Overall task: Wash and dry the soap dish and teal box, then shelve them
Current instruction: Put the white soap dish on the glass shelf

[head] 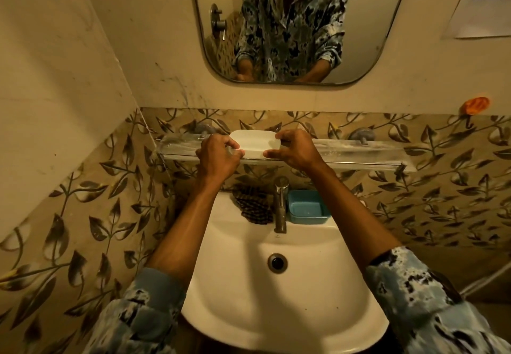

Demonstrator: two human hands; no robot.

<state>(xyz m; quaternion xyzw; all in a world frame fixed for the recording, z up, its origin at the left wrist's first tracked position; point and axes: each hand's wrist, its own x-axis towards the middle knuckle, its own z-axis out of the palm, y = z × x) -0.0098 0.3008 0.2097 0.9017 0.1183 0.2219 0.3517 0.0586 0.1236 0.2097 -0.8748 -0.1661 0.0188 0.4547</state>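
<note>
Sink: a white basin (pixel 276 304) is seen filling the lower centre of the frame.
Shelf: a clear glass shelf (pixel 359 152) is seen running across the wall at mid-frame, above the tap (pixel 280 210).
Left hand (pixel 218 157): its fingers are curled round the left end of the soap dish (pixel 254 143).
Right hand (pixel 296 149): the dish's right end is pinched between thumb and fingers.
Soap dish: it is held between both hands at the shelf, centre frame, long axis along the shelf. Whether it rests on the glass cannot be told.
Teal box (pixel 308 207): it is parked on the sink rim just right of the tap, below the hands, long axis across the frame.
Cloth (pixel 255 207): a checked cloth is bunched left of the tap.
Coming move: the box is judged nearer the right hand, almost straight below it.
</note>
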